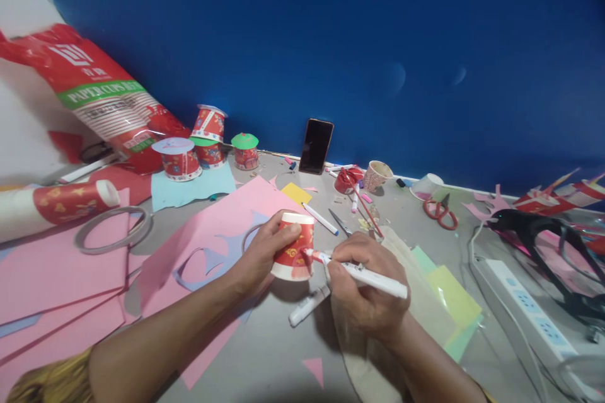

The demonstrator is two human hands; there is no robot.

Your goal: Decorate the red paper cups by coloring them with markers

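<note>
My left hand (267, 245) is closed around a red paper cup (297, 242) with gold patterns and white bands at both ends. The cup is held upside down above the table, its wide rim lowest. In my right hand (371, 277) is a white marker (373, 278), pinched like a pen. Its red tip meets, or nearly meets, the side of the cup. Below the cup and beside my right hand, another white marker (307, 308) lies on the grey table. A pink paper sheet (203, 245) with bluish paper cutouts spreads under my left forearm.
Decorated cups (177, 160) with paper tops stand at the back left, near a red paper-cup bag (104, 94). A dark phone (316, 146) leans against the blue wall. Red-handled scissors (440, 214), a black tape dispenser (543, 252) and a white power strip (527, 305) lie to the right.
</note>
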